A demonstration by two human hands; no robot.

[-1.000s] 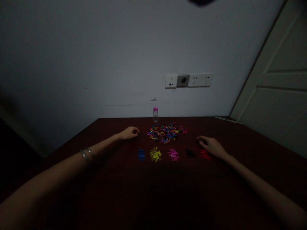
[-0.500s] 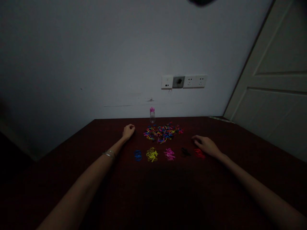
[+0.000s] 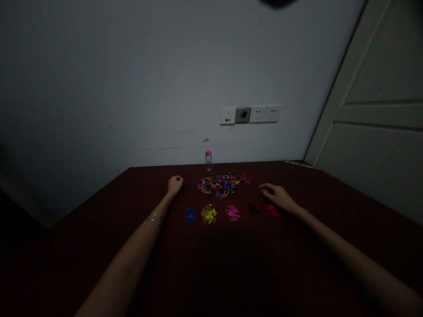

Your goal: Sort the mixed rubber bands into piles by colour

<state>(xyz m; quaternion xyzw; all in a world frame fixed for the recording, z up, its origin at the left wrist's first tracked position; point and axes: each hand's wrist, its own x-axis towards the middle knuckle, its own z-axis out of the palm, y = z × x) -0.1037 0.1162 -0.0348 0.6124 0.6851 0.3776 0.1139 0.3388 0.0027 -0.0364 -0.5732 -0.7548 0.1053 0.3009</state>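
Observation:
A mixed pile of small colourful bands or clips (image 3: 223, 183) lies on the dark red table (image 3: 211, 255). In front of it, in a row, are small heaps: blue (image 3: 190, 215), yellow (image 3: 209, 214), pink (image 3: 232, 213), black (image 3: 254, 209) and red (image 3: 272, 211). Left of the pile, my left hand (image 3: 175, 185) rests on the table with its fingers curled in; whether they hold anything is hidden. My right hand (image 3: 276, 196) is just behind and right of the red heap, fingers apart and reaching toward the pile, with nothing visible in them.
Behind the pile stands a clear bottle with a pink top (image 3: 208, 160), near the wall (image 3: 165, 88). Sockets and switches (image 3: 250, 115) are set in the wall. A pale panelled door (image 3: 373, 127) is at the right. A dark blurred shape hangs at the top edge.
My right hand has moved a little left, toward the pile, and its fingers are more spread. The view has shifted slightly. My left hand keeps nearly the same pose.

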